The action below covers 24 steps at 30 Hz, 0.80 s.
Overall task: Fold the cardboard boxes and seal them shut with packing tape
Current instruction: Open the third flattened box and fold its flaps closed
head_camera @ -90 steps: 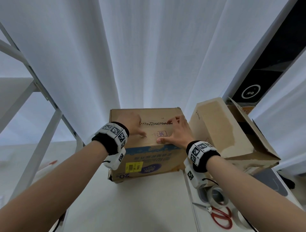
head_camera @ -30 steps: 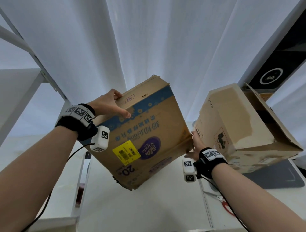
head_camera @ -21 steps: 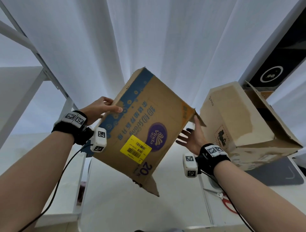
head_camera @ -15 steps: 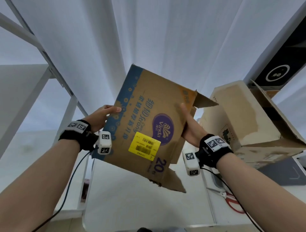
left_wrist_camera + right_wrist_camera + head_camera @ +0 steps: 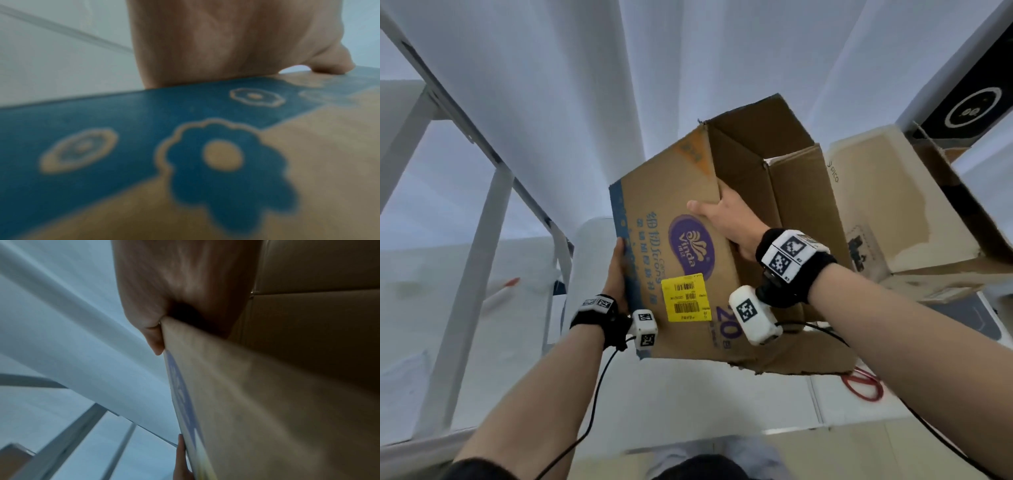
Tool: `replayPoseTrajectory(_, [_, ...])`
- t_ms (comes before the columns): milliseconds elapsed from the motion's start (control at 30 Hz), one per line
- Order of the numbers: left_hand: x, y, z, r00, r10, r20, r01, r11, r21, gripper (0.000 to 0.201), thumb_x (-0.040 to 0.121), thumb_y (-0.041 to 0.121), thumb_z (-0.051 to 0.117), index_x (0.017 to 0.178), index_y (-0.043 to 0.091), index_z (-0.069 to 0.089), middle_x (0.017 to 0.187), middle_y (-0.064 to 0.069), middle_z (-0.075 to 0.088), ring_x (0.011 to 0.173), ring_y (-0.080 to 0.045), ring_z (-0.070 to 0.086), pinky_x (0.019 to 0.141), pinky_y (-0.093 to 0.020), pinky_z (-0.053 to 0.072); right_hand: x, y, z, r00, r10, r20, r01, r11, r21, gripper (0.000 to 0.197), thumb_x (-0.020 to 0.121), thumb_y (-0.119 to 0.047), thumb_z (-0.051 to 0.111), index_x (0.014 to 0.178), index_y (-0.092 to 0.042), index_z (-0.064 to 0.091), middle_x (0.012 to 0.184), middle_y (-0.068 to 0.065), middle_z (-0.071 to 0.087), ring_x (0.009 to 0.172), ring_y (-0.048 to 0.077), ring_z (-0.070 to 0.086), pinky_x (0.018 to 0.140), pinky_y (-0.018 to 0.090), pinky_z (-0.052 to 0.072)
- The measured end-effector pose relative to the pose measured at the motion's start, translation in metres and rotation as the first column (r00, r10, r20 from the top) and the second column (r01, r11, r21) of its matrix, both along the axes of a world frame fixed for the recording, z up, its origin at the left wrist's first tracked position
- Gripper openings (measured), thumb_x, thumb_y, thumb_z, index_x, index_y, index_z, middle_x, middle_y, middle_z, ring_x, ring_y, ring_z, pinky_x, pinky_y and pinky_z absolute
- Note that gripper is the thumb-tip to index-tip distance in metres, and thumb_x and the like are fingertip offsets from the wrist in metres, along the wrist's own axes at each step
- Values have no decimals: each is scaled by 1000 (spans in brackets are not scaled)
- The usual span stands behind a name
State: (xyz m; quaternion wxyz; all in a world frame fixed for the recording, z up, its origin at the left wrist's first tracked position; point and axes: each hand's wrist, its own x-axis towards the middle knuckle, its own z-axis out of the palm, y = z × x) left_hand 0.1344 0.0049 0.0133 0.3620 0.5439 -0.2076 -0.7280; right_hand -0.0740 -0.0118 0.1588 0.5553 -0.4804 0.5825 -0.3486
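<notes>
White curtain (image 5: 688,68) fills the upper half of the head view, hanging in broad folds. White shelf frame (image 5: 465,219) runs diagonally down the left side. White table (image 5: 688,394) spans the lower middle.

Printed cardboard box (image 5: 681,240), centre of frame: held up off the table, tilted, open end toward the upper right, brown interior and unfolded flaps showing. Printed face toward the camera: blue flower band along the left edge, purple oval logo, yellow barcode label (image 5: 686,297) low on the panel. A ragged flap hangs at the bottom edge.

Second cardboard box (image 5: 893,209), right of frame: plain, torn surface, lying tipped on the table, one flap open at the far right. Just beside the held box; contact between them cannot be told.

Black device with a white ring (image 5: 972,109) in the upper right corner.

Right hand (image 5: 729,222), centre: clamped on the box's open edge, thumb on the printed face, fingers inside. Right wrist view confirms the thumb pressed on the panel edge.

Left hand (image 5: 616,274), left of centre: gripping the box's blue-banded edge; left wrist view shows the palm against that edge and the thumb on the printed face. Fingers are hidden behind the panel.

Red-handled scissors (image 5: 863,383), lower right, on the table, partly hidden by the box.
</notes>
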Motion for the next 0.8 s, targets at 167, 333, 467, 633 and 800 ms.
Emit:
replayPoseTrajectory(167, [-11, -1, -54, 999, -42, -30, 47, 985, 167, 78, 85, 83, 33, 121, 24, 69, 120, -12, 70, 108, -32, 66, 101, -52, 48, 9, -9, -43, 993, -32, -117, 43, 995, 88, 38, 95, -19, 60, 131, -20, 47, 119, 5, 66, 107, 21, 66, 98, 42, 53])
replayPoseTrajectory(333, [-22, -15, -88, 992, -129, 9, 120, 941, 316, 74, 94, 73, 24, 112, 16, 67, 108, -12, 70, 100, -27, 66, 85, -40, 50, 21, -19, -75, 979, 72, -190, -31, 977, 210, 53, 96, -26, 56, 144, -18, 34, 129, 8, 62, 110, 25, 65, 98, 45, 54])
replayPoseTrajectory(467, [-26, -33, -107, 925, -210, 317, 93, 933, 347, 63, 101, 56, 35, 126, 2, 56, 122, -18, 62, 110, -36, 60, 93, -46, 51, 31, -28, -92, 963, 120, -241, -54, 964, 262, 60, 96, -30, 57, 148, -19, 30, 136, 11, 58, 118, 28, 61, 102, 46, 50])
replayPoseTrajectory(633, [-27, -62, -85, 761, -267, 590, 196, 963, 183, 46, 98, 47, 48, 128, 13, 54, 127, -12, 54, 115, -34, 53, 97, -45, 48, 49, -44, -102, 932, 85, -352, 0, 972, 237, 65, 94, -35, 59, 149, -16, 29, 138, 15, 53, 122, 33, 55, 105, 42, 46])
replayPoseTrajectory(800, [-25, -81, -14, 876, -347, 335, 329, 938, 110, 104, 66, 99, 26, 143, 33, 45, 139, -3, 51, 124, -31, 52, 99, -55, 47, 50, -63, -98, 916, 225, -333, -110, 938, 330, 82, 83, -36, 77, 149, -11, 35, 141, 10, 53, 124, 26, 54, 103, 36, 47])
